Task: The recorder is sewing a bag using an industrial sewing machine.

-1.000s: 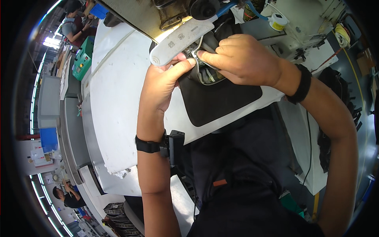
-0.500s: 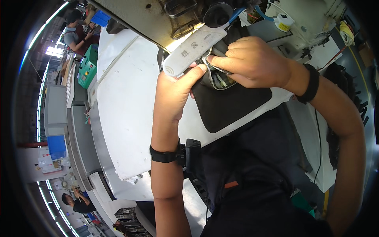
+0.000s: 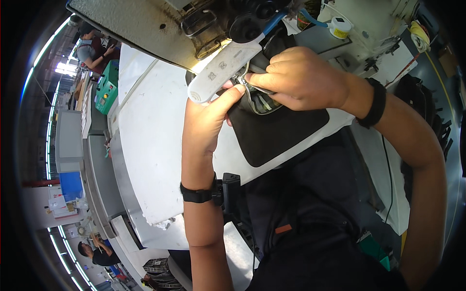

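Two hands of mine are busy at one black fabric pouch (image 3: 279, 138), which lies near the front edge of the white worktop (image 3: 155, 140), partly under the head of a sewing machine (image 3: 145, 30). The fingers of my left hand (image 3: 205, 115) are closed in a pinch: the thumb presses on the silver-toothed zipper (image 3: 252, 103) and the other fingers go behind the fabric, where I cannot see them well. The fingers of my right hand (image 3: 309, 81) are also drawn together, with thumb and index at the same zipper, just beside the left thumb; the rest are curled.

As for progress, I judge that the work is in the middle. The zipper already seems joined to the pouch along a curve, but its two rows stand apart, and the mouth gapes, so some pale strips inside are visible. What is left, I suppose, is to bring these ends into order and to secure them. Whether any seam is finished, I cannot tell, because the grey-white bar (image 3: 223, 70) and my fingers cover this place.
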A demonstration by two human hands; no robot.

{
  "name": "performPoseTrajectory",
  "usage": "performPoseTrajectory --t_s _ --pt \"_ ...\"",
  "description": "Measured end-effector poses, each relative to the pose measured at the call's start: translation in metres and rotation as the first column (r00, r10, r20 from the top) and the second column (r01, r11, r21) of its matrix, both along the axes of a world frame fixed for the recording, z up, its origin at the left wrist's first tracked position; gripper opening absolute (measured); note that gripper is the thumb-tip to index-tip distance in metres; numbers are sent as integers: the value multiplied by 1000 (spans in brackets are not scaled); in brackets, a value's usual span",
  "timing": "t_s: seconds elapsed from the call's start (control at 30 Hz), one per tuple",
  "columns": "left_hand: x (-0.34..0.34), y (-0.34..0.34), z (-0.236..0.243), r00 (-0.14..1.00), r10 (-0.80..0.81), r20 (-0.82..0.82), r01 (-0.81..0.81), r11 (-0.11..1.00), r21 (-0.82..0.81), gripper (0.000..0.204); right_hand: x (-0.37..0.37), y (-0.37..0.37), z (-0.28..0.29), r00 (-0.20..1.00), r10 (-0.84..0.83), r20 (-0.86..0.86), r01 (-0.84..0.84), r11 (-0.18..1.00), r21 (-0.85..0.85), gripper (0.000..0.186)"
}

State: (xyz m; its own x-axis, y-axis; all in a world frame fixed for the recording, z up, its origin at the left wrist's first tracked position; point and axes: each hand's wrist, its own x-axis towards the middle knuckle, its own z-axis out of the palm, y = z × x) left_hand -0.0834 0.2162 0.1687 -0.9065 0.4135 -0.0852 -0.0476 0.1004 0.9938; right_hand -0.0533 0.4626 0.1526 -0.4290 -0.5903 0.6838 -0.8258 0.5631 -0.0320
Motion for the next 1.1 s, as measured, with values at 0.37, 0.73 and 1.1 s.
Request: performPoseTrajectory --t_s 0.37,0.73,1.1 --pt "-4 1 1 1000 -6 -4 6 1000 -25 24 -3 -3 0 998 -40 50 42 998 -43 21" --pt "-11 -8 -3 999 -46 3 46 997 -57 29 -1 -4 3 993 -33 110 42 996 -74 20" --pt "-11 -10 -3 998 -51 44 54 996 -70 29 -3 -5 2 991 -40 125 52 994 -101 23"
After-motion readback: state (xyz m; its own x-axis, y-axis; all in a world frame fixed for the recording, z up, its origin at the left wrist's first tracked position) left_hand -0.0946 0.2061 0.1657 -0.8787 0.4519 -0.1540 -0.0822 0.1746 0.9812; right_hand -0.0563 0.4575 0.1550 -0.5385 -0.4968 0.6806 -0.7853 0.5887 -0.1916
